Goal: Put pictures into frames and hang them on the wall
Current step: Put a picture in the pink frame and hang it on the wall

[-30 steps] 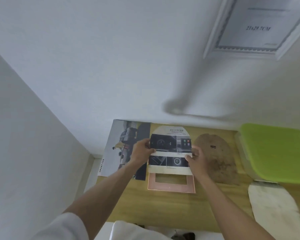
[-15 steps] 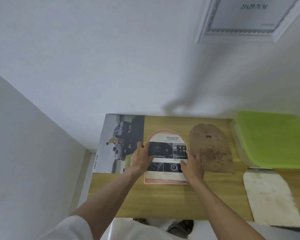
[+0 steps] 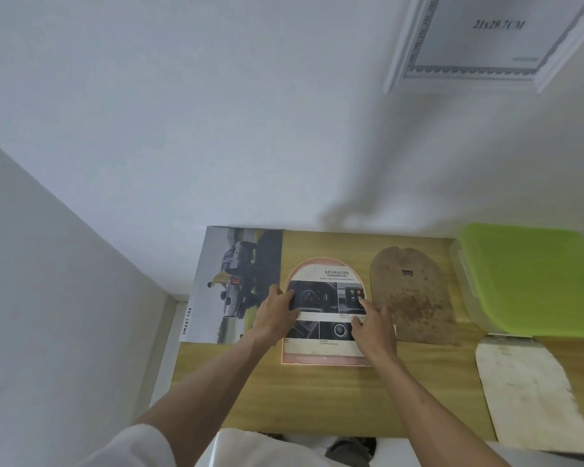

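On the tabletop, head view: an arch-topped picture printed with car-dashboard panels lies flat on an arched pink frame, whose rim shows along the bottom and around the curved top. The left hand rests on the picture's left edge, thumb toward the car poster that lies just beside it; the right hand rests on the right edge. Both hands lie fairly flat with fingers pressing on the sheet; neither grip closes round anything.

Handling, as judged: the picture is thin paper, light and limp, apt to crease or slide over the frame beneath. It is best steered by fingertip pressure near two opposite edges, as here, rather than pinched in the middle. The frame looks thin and light too, probably stiff enough to lift by its straight bottom edge.

Edges and room: the brown arched backing board lies just right of the frame, nearly touching the right hand. Farther right stand a green-lidded box and a pale arched sheet. The poster's left part overhangs the tabletop's edge. Bare wood lies in front of the frame, toward the person. A white framed certificate already hangs on the wall, which is bare to its left.
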`<state>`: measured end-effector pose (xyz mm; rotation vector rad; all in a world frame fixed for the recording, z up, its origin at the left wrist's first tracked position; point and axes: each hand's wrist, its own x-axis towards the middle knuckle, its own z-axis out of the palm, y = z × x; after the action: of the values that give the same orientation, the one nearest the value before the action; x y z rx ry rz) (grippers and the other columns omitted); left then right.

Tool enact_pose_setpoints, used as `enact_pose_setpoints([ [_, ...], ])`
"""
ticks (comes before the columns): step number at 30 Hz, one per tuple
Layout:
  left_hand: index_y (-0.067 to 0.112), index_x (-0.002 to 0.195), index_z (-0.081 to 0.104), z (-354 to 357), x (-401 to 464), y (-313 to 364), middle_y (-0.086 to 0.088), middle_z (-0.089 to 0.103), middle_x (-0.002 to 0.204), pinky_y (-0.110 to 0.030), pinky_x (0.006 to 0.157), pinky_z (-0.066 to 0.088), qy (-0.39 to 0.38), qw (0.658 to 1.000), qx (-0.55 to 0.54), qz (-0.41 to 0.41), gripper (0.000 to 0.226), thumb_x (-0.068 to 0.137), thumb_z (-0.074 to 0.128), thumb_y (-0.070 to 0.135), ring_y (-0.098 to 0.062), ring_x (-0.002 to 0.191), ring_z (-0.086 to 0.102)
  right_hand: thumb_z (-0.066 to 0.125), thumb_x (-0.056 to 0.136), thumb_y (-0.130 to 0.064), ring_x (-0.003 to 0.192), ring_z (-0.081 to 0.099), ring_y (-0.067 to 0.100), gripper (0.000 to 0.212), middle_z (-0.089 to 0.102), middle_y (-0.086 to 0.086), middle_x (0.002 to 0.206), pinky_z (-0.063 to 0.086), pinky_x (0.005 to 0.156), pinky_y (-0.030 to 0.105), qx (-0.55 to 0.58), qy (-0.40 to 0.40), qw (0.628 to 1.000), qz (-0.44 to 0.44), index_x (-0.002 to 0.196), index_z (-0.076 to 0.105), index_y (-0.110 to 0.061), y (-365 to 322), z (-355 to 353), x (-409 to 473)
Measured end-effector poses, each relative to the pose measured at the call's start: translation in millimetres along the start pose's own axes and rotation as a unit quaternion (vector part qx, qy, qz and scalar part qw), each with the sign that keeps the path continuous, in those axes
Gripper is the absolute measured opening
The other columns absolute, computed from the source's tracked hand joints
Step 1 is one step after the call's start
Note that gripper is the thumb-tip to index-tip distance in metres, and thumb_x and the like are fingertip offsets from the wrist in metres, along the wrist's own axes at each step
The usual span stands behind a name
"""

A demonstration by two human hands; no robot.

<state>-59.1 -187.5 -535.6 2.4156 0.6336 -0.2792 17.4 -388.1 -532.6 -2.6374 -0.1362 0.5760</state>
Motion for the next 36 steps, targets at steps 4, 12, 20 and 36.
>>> enact_pose_setpoints([
  [4, 0.016, 0.122, 0.055, -1, -3, 8, -0.004, 0.046, 0.113, -0.034, 0.073, 0.055, 0.068, 0.997, 0.013, 0.017, 0.037, 0.091, 0.061, 0.034, -0.021, 0.083, 0.057, 0.056, 0.096, -0.035, 0.117, 0.053, 0.029, 0.044, 0.048, 0.008, 0.132, 0.05, 0.091, 0.04, 0.03, 0.026, 0.999, -0.008, 0.139, 0.049, -0.03, 7, -8, 0],
  [12, 0.015, 0.136, 0.052, 21, 7, 98, -0.003, 0.048, 0.127, -0.038, 0.089, 0.053, 0.057, 0.994, -0.056, 0.07, 0.047, 0.093, 0.06, 0.031, -0.02, 0.101, 0.058, 0.057, 0.096, -0.034, 0.133, 0.044, 0.03, 0.049, 0.042, 0.01, 0.146, 0.043, 0.106, 0.045, 0.009, 0.069, 0.997, 0.041, 0.142, 0.046, -0.022, 63, -59, 26],
  [20, 0.008, 0.14, 0.047, 68, 17, 188, -0.015, 0.041, 0.142, -0.039, 0.105, 0.043, -0.07, 0.991, -0.11, -0.044, 0.059, 0.085, 0.064, 0.022, -0.032, 0.125, 0.049, 0.06, 0.091, -0.037, 0.131, 0.043, 0.034, 0.067, 0.04, 0.016, 0.143, 0.044, 0.104, 0.042, -0.044, 0.014, 0.995, 0.086, 0.149, 0.034, -0.014, 124, -105, 52],
  [36, 0.008, 0.122, 0.058, 93, 40, 234, -0.014, 0.057, 0.126, -0.048, 0.11, 0.029, -0.024, 0.954, -0.148, -0.261, 0.043, 0.082, 0.054, 0.023, -0.033, 0.12, 0.051, 0.064, 0.092, -0.03, 0.125, 0.048, 0.038, 0.059, 0.05, 0.02, 0.137, 0.044, 0.101, 0.043, 0.063, -0.021, 0.989, 0.134, 0.143, 0.044, -0.009, 148, -113, 75],
])
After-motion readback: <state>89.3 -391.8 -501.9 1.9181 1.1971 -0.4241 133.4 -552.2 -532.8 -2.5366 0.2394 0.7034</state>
